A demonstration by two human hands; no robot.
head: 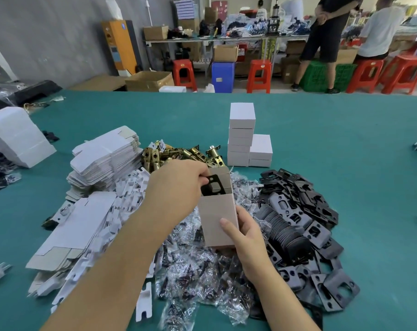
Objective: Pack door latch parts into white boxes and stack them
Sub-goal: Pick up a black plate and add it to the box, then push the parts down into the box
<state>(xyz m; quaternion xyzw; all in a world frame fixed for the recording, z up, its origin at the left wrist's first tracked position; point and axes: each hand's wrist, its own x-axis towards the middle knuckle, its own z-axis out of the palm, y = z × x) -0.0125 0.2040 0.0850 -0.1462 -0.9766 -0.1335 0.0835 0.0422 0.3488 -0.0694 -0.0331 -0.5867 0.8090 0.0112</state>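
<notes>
My right hand (242,231) grips an open white box (218,218) from its right side, held upright above the heap of parts. My left hand (182,185) pinches a black strike plate (213,185) at the box's open top, the plate partly inside. Behind the box lies a pile of brass latch bolts (178,155). A heap of black plates (300,216) sits to the right, and small clear bags of screws (198,268) lie under my hands. Closed white boxes (242,134) stand stacked at the back in two columns.
Flat unfolded white cartons (107,156) and white inserts (131,194) are piled on the left of the green table (345,144). More flat cartons (16,137) lie far left. Two people stand by red stools (260,76) and benches beyond the table.
</notes>
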